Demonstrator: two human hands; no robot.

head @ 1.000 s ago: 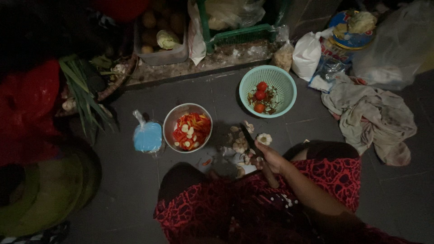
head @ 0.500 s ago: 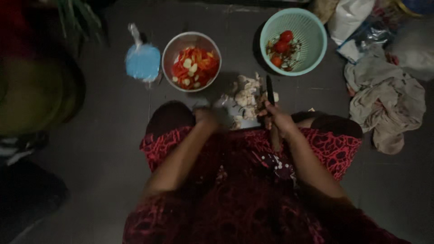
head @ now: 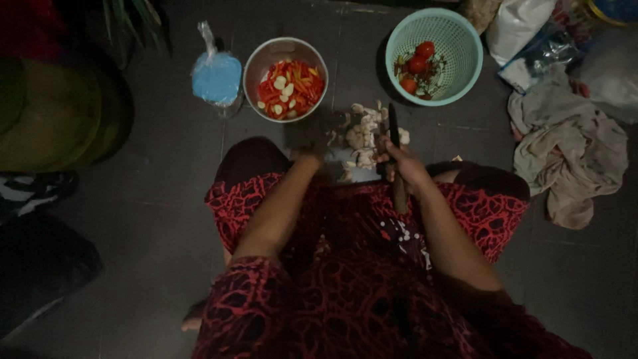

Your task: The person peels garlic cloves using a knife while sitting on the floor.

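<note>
Both hands (head: pixel 403 163) lowered over garlic (head: pixel 362 136), knife (head: pixel 393 126) gripped.

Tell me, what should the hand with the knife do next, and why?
Probably bring the knife down onto the pale garlic pile: the right hand holds its blade over the pile, and the left hand rests beside it, seemingly out of the way.

A red dress (head: pixel 372 279) with a black swirling pattern. A silver bowl (head: pixel 256 63) of red and orange chilli slices with pale garlic pieces. A turquoise basket (head: pixel 458 40) of red tomatoes (head: pixel 417 63). A light blue bag (head: pixel 216 76). A dull beige cloth (head: pixel 568 149). A dark grey floor (head: pixel 153 219).
</note>
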